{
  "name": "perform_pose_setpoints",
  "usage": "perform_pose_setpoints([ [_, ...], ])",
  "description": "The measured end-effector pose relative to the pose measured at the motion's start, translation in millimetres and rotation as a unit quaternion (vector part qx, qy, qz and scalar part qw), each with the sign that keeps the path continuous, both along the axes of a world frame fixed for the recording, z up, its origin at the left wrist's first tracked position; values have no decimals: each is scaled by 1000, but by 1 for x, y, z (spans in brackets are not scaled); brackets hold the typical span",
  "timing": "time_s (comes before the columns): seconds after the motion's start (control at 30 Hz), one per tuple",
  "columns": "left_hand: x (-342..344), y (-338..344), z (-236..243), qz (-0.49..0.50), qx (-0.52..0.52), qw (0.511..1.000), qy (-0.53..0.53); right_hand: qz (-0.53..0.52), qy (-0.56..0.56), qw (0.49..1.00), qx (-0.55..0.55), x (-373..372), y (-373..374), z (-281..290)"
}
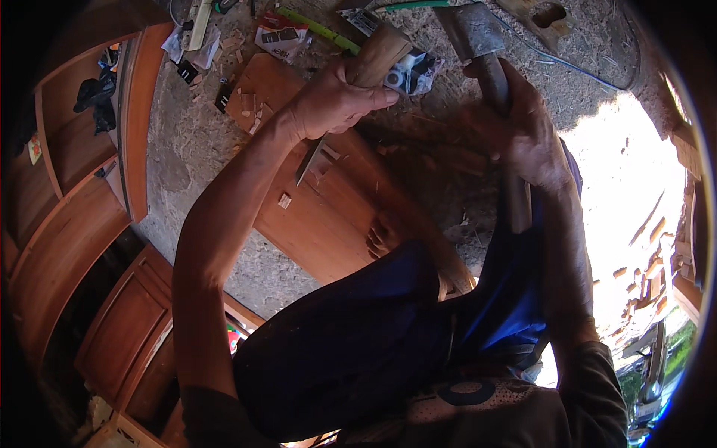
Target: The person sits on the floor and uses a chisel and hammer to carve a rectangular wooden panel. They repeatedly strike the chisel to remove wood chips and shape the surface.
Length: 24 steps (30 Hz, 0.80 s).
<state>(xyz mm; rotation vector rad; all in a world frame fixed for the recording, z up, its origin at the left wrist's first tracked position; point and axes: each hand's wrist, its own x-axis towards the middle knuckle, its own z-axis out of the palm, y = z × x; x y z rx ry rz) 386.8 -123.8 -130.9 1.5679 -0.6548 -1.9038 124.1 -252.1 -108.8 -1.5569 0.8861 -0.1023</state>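
Observation:
My left hand (332,104) is closed around the thick wooden handle of a chisel (379,56). Its narrow metal blade comes out below my fist, down toward a reddish-brown wooden board (299,224). Beside the blade, a cut recess shows in the board's surface; whether the tip touches the wood I cannot tell. To the right, my right hand (519,131) grips the wooden handle of a hatchet-like tool (472,31), its broad metal head raised above the hand. The head is apart from the chisel. My bare foot (385,235) rests on the board.
Wooden cabinet frames (134,112) and a panelled door (127,321) stand at the left. Wood chips, a packet (280,37), a yellow-green level-like bar (321,30) and a cable (553,56) lie on the rough floor ahead. Sunlit wood scraps (650,261) are at the right.

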Motion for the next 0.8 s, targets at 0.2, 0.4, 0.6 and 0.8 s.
perform_pose_setpoints([
  [0.2,-39,0,3,116,-246,928,-255,10,0,999,31,0,5,-12],
  [0.4,-38,8,-12,117,-233,934,-245,20,-6,1000,12,5,12,-6],
  [0.6,-32,9,-16,108,-238,928,-265,19,-5,999,35,6,14,-9],
  [0.8,-35,20,-24,112,-204,942,-242,20,7,1000,9,7,16,-6],
])
